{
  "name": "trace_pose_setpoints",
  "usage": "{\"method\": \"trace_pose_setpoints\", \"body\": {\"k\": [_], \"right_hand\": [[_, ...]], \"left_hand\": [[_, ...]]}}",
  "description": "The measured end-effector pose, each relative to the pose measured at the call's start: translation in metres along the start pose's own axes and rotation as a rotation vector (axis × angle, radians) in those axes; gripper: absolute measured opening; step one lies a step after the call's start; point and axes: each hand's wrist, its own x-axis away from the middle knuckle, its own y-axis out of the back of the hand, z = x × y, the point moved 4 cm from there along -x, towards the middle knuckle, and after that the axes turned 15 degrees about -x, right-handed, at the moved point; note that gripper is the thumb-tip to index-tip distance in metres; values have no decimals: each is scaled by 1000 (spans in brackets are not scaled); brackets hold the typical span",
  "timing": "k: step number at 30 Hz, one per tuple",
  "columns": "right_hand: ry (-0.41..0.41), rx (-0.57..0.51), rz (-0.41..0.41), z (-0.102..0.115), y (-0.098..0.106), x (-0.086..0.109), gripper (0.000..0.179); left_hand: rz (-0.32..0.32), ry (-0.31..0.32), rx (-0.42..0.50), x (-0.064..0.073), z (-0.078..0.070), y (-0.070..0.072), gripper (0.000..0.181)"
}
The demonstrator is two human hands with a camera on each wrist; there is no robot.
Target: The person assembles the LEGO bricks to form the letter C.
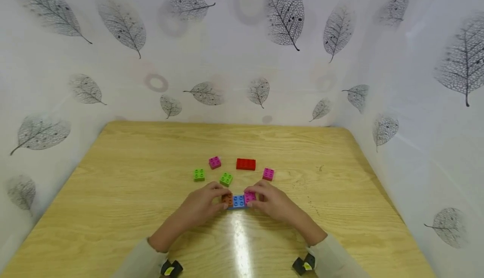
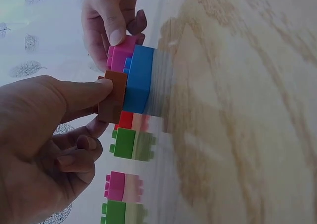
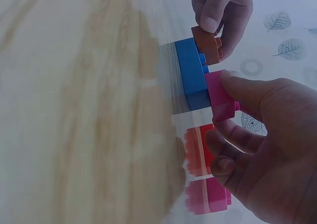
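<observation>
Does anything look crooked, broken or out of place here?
Nothing looks spilled or broken. Slightly odd: the square brown plastic block in the left hand and the square pink plastic block in the right hand overhang opposite ends of the long blue plastic block, so the top looks wider than the base.

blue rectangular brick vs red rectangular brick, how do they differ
The blue rectangular brick has a brown square brick and a pink square brick over its ends; the red rectangular brick carries nothing. The blue one lies between the left hand and right hand, while the red one lies farther back, untouched. Both are long and lie studs up on the wood-grain table.
</observation>
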Motion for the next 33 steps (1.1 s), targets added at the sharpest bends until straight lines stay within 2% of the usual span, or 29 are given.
{"method": "trace_pose_setpoints", "body": {"k": [15, 21, 28, 33], "right_hand": [[-24, 2, -3, 0, 3, 0, 37], [-23, -2, 8, 0, 1, 0, 38], [-19, -11, 5, 0, 0, 1, 38], [-13, -8, 8, 0, 0, 1, 38]], "left_hand": [[14, -21, -70, -7, -1, -2, 31], [43, -4, -48, -6, 0, -3, 32], [75, -14, -29, -5, 6, 0, 39], [121, 34, 8, -6, 12, 2, 43]]}}
